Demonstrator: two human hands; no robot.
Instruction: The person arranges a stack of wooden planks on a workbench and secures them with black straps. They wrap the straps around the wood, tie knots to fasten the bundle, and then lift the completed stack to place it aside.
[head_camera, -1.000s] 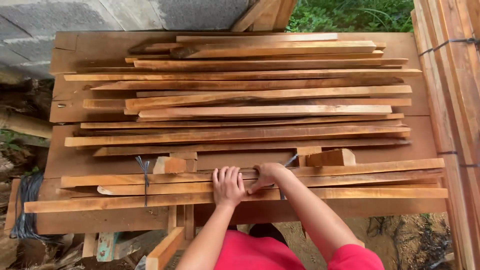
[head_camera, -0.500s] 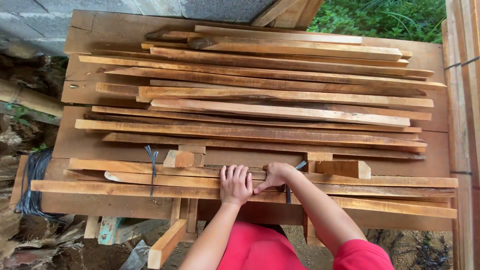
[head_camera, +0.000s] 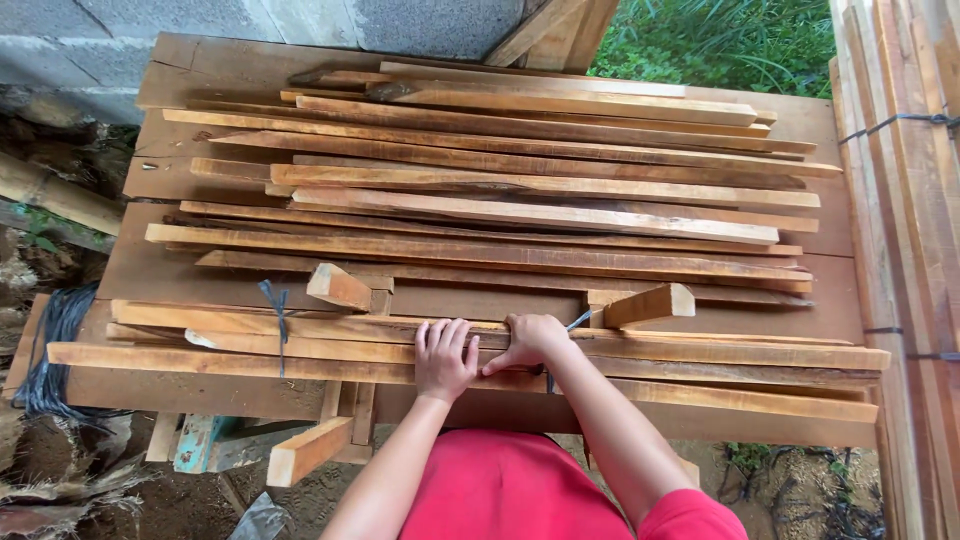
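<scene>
Nearest the camera, the left hand (head_camera: 443, 357) lay flat and open, palm down with fingers spread, on the bundle of long wooden slats (head_camera: 700, 352) at the front edge of the workbench (head_camera: 150, 275). Just beside it, the right hand (head_camera: 530, 340) was curled closed over the top of that same bundle, fingers hooked on the far edge. A dark tie (head_camera: 277, 310) wrapped the bundle to the left of the hands; another strap (head_camera: 578, 321) showed just right of the right hand. To keep the slats aligned, pressing evenly with the flat palm while the curled hand squared the edges would have seemed wise. Just behind the bundle sat two short wooden blocks (head_camera: 340, 286). Farther back on the bench lay a loose pile of planks (head_camera: 520, 190), then a grey block wall (head_camera: 200, 25).
</scene>
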